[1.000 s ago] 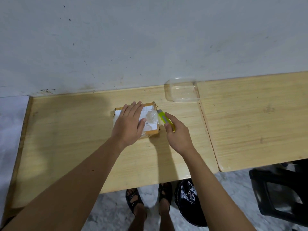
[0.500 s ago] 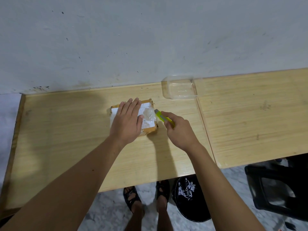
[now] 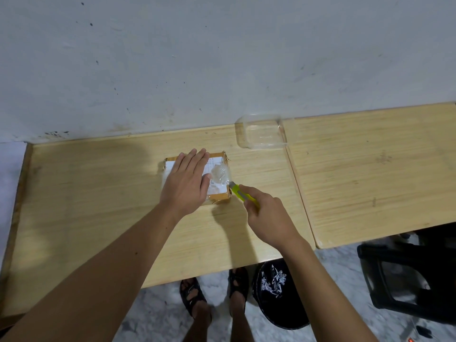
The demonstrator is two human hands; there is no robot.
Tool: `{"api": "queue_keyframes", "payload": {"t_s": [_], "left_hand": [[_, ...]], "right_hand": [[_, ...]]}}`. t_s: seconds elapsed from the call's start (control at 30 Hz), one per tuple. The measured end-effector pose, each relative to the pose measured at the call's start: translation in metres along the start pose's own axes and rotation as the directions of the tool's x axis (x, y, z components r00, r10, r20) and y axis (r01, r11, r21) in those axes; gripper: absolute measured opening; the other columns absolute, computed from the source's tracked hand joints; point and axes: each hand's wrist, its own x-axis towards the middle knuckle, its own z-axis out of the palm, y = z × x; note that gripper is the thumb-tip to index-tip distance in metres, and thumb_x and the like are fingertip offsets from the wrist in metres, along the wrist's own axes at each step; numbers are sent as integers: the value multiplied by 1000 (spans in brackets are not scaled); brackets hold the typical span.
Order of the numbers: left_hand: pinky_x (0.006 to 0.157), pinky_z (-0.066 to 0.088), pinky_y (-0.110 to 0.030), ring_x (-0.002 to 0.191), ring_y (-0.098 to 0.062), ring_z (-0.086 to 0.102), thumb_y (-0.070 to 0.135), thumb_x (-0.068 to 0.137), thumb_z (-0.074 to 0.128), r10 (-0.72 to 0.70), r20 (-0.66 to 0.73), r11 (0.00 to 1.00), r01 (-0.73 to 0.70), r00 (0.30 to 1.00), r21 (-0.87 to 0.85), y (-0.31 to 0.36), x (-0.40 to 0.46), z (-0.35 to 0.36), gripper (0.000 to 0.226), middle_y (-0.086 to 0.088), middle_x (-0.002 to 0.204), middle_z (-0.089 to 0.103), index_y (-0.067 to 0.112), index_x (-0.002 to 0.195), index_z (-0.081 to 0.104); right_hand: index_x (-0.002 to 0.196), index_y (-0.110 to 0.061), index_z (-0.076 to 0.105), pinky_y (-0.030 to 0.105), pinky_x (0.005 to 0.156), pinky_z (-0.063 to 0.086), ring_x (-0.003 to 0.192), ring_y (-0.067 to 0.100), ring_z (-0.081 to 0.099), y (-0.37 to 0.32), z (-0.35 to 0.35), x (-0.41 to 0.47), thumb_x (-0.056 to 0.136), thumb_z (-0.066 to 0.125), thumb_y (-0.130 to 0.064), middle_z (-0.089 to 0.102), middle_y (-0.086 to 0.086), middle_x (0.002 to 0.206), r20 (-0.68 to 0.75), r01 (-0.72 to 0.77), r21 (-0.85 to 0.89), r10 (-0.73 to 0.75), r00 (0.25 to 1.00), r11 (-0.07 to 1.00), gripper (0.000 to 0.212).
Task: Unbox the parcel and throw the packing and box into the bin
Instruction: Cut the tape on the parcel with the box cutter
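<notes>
Left hand (image 3: pixel 186 185) flat on parcel (image 3: pixel 217 174); right hand (image 3: pixel 267 215) gripping cutter (image 3: pixel 240 192) at its right edge

Tabletop (image 3: pixel 98 193): pale yellow wood grain. Box (image 3: pixel 218 197): brown cardboard, white label (image 3: pixel 170 166), clear glossy tape (image 3: pixel 219 175). Cutter (image 3: pixel 240 193): lime yellow-green, grey slider. Tub (image 3: pixel 261 132): clear plastic. Bin (image 3: pixel 278 297): black, white scraps inside. Sandals (image 3: pixel 191 296): black. Stool (image 3: pixel 407 280): black. Wall (image 3: pixel 222 58): grey-white, dark specks. Floor (image 3: pixel 153 314): mottled grey marble.
</notes>
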Motion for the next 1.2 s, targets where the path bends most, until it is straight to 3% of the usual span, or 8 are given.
{"api": "queue_keyframes", "payload": {"t_s": [0.13, 0.23, 0.4, 0.6, 0.77, 0.87, 0.93, 1.2], "left_hand": [[130, 23, -48, 156, -28, 35, 36, 108, 29, -8, 6, 1000, 9, 1000, -24, 0, 0, -1, 60, -10, 165, 42, 5, 159, 39], [130, 23, -49, 154, -29, 37, 37, 107, 31, -64, 9, 996, 64, 998, -66, 5, 3, -2, 60, -10, 165, 43, 5, 157, 41], [129, 24, -48, 149, -28, 42, 37, 106, 42, -228, 3, 959, 225, 974, -172, 24, 12, -3, 57, -8, 161, 47, 7, 155, 44], [127, 23, -43, 149, -30, 39, 31, 102, 61, -459, 12, 809, 424, 888, -408, 60, 16, -8, 58, -7, 158, 48, 9, 152, 46], [131, 3, -40, 162, -27, 8, 38, 102, 61, -217, 226, 850, 298, 950, -435, 33, 6, -12, 79, -3, 176, 14, 15, 166, 21], [131, 11, -43, 162, -23, 12, 71, 85, 53, -28, 293, 916, 142, 956, -375, -2, 4, -19, 101, 0, 176, 13, 19, 167, 21], [131, 11, -40, 161, -22, 14, 79, 81, 50, 36, 294, 920, 84, 955, -384, -13, 4, -20, 108, -1, 176, 14, 18, 166, 23], [130, 22, -42, 160, -20, 23, 74, 86, 62, -72, 182, 913, 138, 981, -384, 6, -1, -19, 103, 1, 174, 22, 15, 164, 31]], "right_hand": [[141, -43, 56, 17, 49, 39, 52, 10, 54, 3, 2, -5, 104, 48, -16, 70, -2, 75, -23, 12, 62, -11, 1000, 998, 47], [145, -38, 55, 16, 57, 46, 69, 9, 63, 5, 9, -10, 106, 49, -19, 75, -3, 90, -105, -12, 147, 27, 994, 989, 43], [145, -33, 54, 13, 54, 42, 61, 1, 59, 3, 13, -12, 107, 49, -22, 65, -12, 75, -226, -66, 236, 121, 967, 970, 41], [145, -32, 56, 9, 58, 43, 67, -4, 59, 9, 12, -11, 106, 50, -22, 67, -13, 81, -260, -95, 274, 169, 951, 957, 40], [144, -33, 57, 6, 63, 42, 80, -7, 62, 13, 21, -16, 106, 51, -23, 69, -13, 93, -277, -115, 333, 214, 937, 936, 39], [144, -35, 57, 19, 74, 45, 83, 1, 64, 12, 24, -16, 106, 50, -23, 69, -14, 98, -279, -112, 365, 224, 934, 924, 40], [144, -35, 56, 28, 83, 49, 93, 13, 66, 12, 25, -16, 106, 50, -24, 69, -11, 106, -280, -110, 374, 226, 933, 921, 40], [147, -34, 53, 24, 82, 43, 98, 11, 61, 17, 20, -13, 107, 50, -24, 66, -11, 112, -290, -105, 370, 223, 931, 923, 42]]}}
